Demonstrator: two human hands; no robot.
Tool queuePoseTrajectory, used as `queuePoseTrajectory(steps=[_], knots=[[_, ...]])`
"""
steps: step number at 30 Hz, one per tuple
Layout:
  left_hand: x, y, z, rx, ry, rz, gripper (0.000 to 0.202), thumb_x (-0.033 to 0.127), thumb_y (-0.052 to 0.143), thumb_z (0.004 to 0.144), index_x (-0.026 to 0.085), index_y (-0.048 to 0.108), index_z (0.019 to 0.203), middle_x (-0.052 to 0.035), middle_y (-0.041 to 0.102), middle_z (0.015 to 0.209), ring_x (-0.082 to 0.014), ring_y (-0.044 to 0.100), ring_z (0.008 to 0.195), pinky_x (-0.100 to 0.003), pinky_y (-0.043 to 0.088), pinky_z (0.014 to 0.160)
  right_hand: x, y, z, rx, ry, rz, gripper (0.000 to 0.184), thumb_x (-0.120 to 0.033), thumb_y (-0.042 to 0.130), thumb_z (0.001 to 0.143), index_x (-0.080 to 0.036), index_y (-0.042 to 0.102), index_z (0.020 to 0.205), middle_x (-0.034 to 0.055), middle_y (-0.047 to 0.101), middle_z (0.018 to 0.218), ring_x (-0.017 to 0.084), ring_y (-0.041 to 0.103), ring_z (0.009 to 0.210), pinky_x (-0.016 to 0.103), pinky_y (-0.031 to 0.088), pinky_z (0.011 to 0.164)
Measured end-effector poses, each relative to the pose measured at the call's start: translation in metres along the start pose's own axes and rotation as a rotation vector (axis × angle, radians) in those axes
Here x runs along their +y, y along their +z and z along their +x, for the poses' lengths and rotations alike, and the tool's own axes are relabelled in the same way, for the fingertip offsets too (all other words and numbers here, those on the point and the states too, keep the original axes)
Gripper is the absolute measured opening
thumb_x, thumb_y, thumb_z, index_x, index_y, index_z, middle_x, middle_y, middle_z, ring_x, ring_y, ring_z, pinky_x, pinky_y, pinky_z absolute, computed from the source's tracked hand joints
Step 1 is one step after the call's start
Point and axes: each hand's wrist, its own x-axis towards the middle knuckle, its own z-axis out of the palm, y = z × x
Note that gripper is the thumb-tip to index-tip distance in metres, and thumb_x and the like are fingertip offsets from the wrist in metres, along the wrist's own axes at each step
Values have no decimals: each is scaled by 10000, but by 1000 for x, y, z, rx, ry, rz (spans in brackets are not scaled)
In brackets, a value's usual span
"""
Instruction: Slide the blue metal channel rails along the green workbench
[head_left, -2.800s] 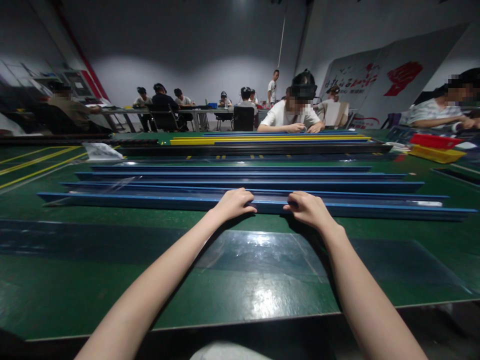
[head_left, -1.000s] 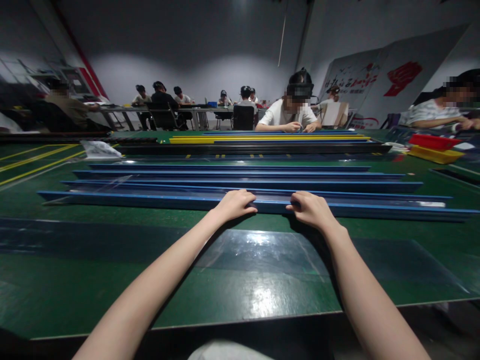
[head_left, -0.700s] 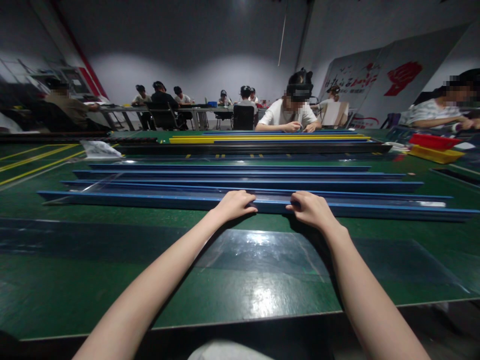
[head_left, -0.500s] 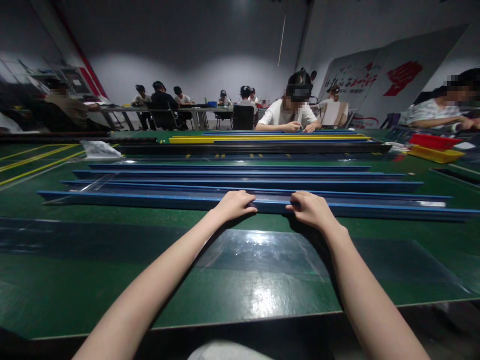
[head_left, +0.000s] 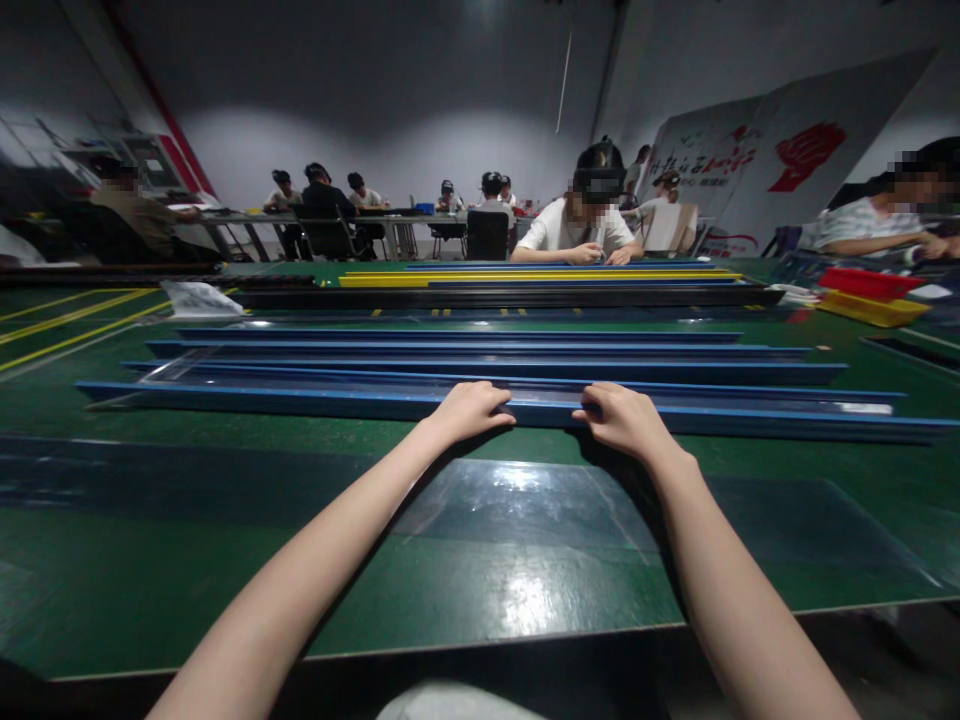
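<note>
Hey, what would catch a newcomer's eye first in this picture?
Probably the left hand and right hand, gripping the near edge of the closest blue rail mid-picture. Next, likely the red tray at the right of the green table, and the large red fist at upper right.

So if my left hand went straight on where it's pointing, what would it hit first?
Probably the next blue rim, just beyond the near edge of the front blue rail your left hand holds, though depth is unclear.
</note>
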Motion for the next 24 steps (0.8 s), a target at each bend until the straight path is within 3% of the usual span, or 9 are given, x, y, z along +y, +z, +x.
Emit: queuePoseTrajectory(steps=[24], knots=[[2,0,-1,36,-37,-12,301,486,498,800,193,480,868,-42,641,882,-205,601,819,-250,379,603,0,0,0,-16,3,1,158,-310,442,794,-196,519,717,50,611,814,168,542,748,241,280,561]])
